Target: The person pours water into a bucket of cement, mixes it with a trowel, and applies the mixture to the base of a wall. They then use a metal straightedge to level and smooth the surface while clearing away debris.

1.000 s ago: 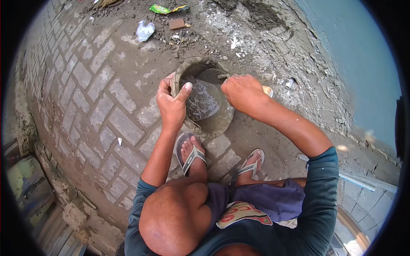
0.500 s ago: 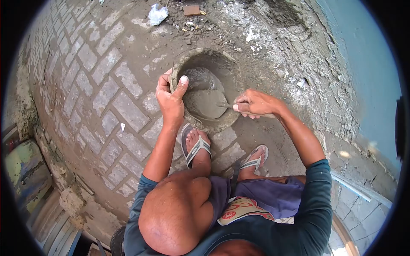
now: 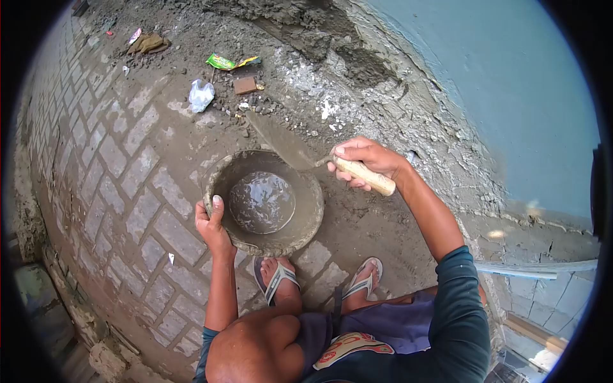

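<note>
My left hand (image 3: 216,226) grips the left rim of a round, cement-crusted bucket (image 3: 311,220), thumb on the inside of the wall. Wet grey mortar (image 3: 262,201) with a shiny, watery surface lies at the bottom. In my right hand (image 3: 367,163) is a trowel (image 3: 284,142), held by its pale wooden handle. Its grey, mortar-smeared blade points up and left, above the bucket's far right rim. My right fingers are wrapped round the handle near the metal neck.
Beyond the bucket lie a white plastic bag (image 3: 201,96), a brick piece (image 3: 244,85), a green wrapper (image 3: 221,62) and a brown cloth (image 3: 149,44). A blue-grey wall (image 3: 511,96) with a rough, crumbling base stands on the right. Paving blocks (image 3: 143,210) cover the left ground.
My right hand has lifted the trowel out of the bucket, its blade now raised past the far rim. The bucket is tilted less, and the view has shifted toward the far ground.
</note>
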A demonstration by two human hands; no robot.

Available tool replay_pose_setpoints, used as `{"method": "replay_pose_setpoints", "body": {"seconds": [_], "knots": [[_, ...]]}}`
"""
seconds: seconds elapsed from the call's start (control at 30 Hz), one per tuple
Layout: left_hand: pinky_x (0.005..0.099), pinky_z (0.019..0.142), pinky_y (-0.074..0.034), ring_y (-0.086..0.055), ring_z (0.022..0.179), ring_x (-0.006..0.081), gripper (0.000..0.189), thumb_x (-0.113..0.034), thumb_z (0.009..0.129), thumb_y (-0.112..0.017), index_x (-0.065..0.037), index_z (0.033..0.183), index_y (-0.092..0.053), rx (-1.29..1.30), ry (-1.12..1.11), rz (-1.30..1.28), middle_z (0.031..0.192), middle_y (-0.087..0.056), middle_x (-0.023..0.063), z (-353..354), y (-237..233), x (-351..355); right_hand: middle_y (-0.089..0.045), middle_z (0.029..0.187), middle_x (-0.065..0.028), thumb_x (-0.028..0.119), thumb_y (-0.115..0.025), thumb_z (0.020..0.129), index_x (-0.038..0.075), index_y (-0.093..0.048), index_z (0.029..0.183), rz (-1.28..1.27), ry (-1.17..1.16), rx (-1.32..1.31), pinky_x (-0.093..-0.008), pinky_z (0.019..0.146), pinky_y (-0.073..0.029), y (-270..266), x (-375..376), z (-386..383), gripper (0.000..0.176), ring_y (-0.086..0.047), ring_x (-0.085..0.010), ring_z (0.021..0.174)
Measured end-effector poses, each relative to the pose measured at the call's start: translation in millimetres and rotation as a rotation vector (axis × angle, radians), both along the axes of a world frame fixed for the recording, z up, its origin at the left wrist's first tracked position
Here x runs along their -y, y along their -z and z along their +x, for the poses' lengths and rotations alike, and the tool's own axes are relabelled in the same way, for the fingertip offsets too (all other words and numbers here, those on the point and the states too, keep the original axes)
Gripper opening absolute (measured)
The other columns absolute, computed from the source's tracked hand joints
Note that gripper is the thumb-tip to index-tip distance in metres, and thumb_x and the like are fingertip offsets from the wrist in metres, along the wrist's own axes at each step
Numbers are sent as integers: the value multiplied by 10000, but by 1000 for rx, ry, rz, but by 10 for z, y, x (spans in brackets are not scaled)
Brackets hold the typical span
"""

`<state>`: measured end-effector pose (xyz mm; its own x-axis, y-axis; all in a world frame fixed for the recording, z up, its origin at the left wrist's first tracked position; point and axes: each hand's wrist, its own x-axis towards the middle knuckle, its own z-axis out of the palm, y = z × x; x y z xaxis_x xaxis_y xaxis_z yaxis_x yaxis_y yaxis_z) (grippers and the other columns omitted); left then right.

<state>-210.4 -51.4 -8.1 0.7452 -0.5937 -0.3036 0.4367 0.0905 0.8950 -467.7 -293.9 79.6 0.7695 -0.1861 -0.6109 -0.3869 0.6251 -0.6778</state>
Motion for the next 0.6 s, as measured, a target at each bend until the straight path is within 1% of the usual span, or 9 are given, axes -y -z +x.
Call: {"method": "replay_pose_setpoints", "body": {"seconds": [0.1, 0.17, 0.23, 0.33, 0.4, 0.43, 0.5, 0.53, 0.6], "knots": [[258, 753, -445, -535, 795, 90, 233, -216, 892, -726, -60, 946, -561, 10, -4, 15, 899, -602, 9, -1, -13, 30, -524, 700, -54, 320, -467, 1024, -29, -547, 1043, 132, 361, 89, -213, 337, -412, 228, 581, -145, 359, -458, -80, 437], [251, 762, -423, -515, 798, 85, 246, -250, 897, -722, -64, 939, -567, 28, 12, 29, 888, -590, 0, 13, 10, 18, -501, 685, -39, 333, -471, 1015, -28, -550, 1052, 32, 488, 112, -215, 348, -416, 189, 784, -405, 371, -447, -79, 443], [245, 766, -411, -502, 800, 81, 255, -269, 901, -717, -64, 936, -569, 78, 2, 57, 885, -583, -6, 25, 18, 46, -496, 673, -40, 342, -473, 1013, -31, -547, 1050, -21, 491, 255, -209, 343, -410, -75, 648, -695, 382, -468, -83, 469], [238, 776, -393, -481, 810, 74, 275, -303, 907, -709, -65, 930, -575, 128, 6, 101, 882, -572, -17, -35, 26, 86, -513, 678, -48, 328, -497, 1005, -27, -562, 1030, -219, 501, 207, -217, 373, -426, -530, 214, -818, 362, -509, -91, 495], [238, 777, -387, -472, 814, 73, 293, -320, 902, -717, -59, 945, -588, 155, 24, 106, 886, -569, -20, -46, -13, 178, -541, 679, -93, 307, -538, 983, -34, -572, 981, -709, 203, -91, -279, 456, -485, -638, 23, -790, 343, -546, -148, 500], [238, 777, -387, -472, 814, 73, 293, -320, 902, -717, -59, 945, -588, 156, 25, 125, 886, -569, -20, -76, -50, 229, -541, 679, -93, 307, -538, 983, -34, -572, 981, -690, 201, -92, -279, 456, -485, -637, -65, -721, 343, -546, -148, 500], [241, 784, -393, -480, 818, 81, 299, -306, 898, -723, -43, 975, -605, 201, 50, 113, 900, -579, -11, -142, -124, 364, -639, 785, -177, 249, -603, 924, -33, -616, 973, -1507, -401, -154, -368, 586, -533, -568, -269, -453, 287, -656, -266, 660], [241, 784, -393, -480, 818, 81, 299, -306, 898, -723, -43, 975, -605, 207, 51, 129, 900, -579, -11, -172, -158, 386, -639, 785, -177, 249, -603, 924, -33, -616, 973, -1493, -396, -145, -368, 586, -533, -472, -400, -297, 287, -656, -266, 660], [248, 794, -406, -488, 828, 87, 322, -295, 898, -723, -18, 1017, -611, 314, 143, 180, 915, -589, 0, -242, -216, 462, -673, 842, -192, 192, -624, 875, -13, -658, 938, -1766, -576, -509, -418, 650, -542, -276, -655, 24, 217, -675, -322, 761]]}}
